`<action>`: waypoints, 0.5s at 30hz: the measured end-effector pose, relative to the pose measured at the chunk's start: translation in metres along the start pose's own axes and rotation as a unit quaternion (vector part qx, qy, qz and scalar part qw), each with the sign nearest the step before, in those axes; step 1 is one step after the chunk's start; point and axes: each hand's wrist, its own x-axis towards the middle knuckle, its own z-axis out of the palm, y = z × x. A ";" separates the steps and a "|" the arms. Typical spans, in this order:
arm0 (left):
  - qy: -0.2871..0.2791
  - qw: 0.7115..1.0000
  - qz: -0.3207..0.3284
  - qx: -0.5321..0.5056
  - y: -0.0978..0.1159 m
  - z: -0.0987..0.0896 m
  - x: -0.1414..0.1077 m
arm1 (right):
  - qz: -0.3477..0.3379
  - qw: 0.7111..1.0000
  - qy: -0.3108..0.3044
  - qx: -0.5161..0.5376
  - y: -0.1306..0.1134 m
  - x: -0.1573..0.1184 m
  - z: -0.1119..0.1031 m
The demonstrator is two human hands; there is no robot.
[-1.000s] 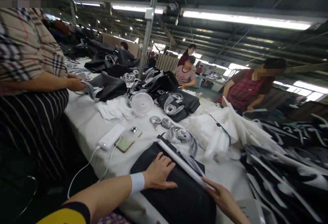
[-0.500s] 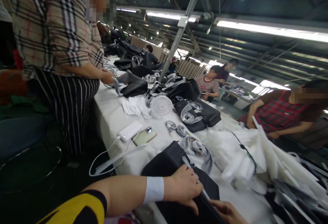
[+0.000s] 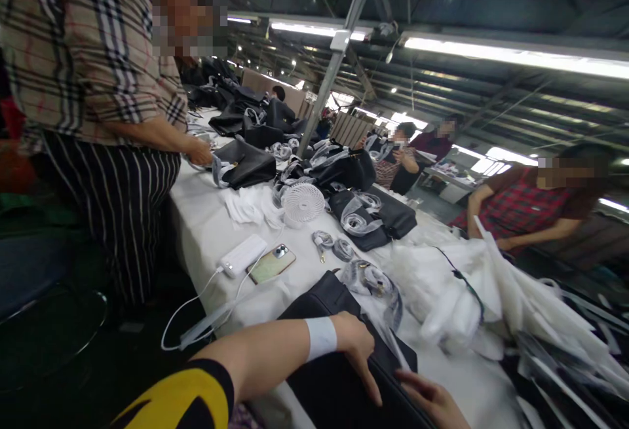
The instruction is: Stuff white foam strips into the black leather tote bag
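A black bag (image 3: 322,304) lies flat on the white table (image 3: 206,226) right in front of me. My left hand (image 3: 356,348), a white band on its wrist, rests on the bag with its fingers curled down over the bag's near edge. My right hand (image 3: 432,403) is partly cut off at the bottom edge; its fingertips touch the same edge of the bag. A thin white roll (image 3: 394,350) runs slantwise across the bag between the two hands. Plastic-wrapped straps (image 3: 376,281) lie just beyond the bag.
A power bank (image 3: 243,255), its cable (image 3: 194,314) and a phone (image 3: 272,264) lie left of the bag, a small white fan (image 3: 302,205) behind them. More black bags (image 3: 243,164) and white wrapping (image 3: 442,285) cover the table. A person in a plaid shirt (image 3: 98,88) stands at left; other workers across.
The view has swung left and lower. My left hand went from lying flat on the bag to curling over its near edge. My right hand has dropped toward the bottom of the frame.
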 end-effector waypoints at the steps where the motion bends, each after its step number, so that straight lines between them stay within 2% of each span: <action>1: 0.011 1.000 -0.006 0.008 -0.002 0.005 0.001 | 0.029 0.991 0.107 -0.076 0.006 -0.003 -0.004; 3: 0.052 0.998 -0.025 0.018 -0.008 0.018 0.004 | 0.104 0.928 0.274 -0.230 0.016 -0.016 -0.010; 5: 0.087 0.995 -0.035 0.017 -0.015 0.029 0.011 | 0.164 0.864 0.349 -0.323 0.024 -0.035 -0.015; 9: 0.079 0.996 -0.021 0.023 -0.028 0.044 0.027 | 0.234 0.813 0.378 -0.377 0.031 -0.073 -0.024; 15: 0.071 0.997 -0.010 0.014 -0.037 0.052 0.035 | 0.292 0.776 0.369 -0.420 0.034 -0.112 -0.057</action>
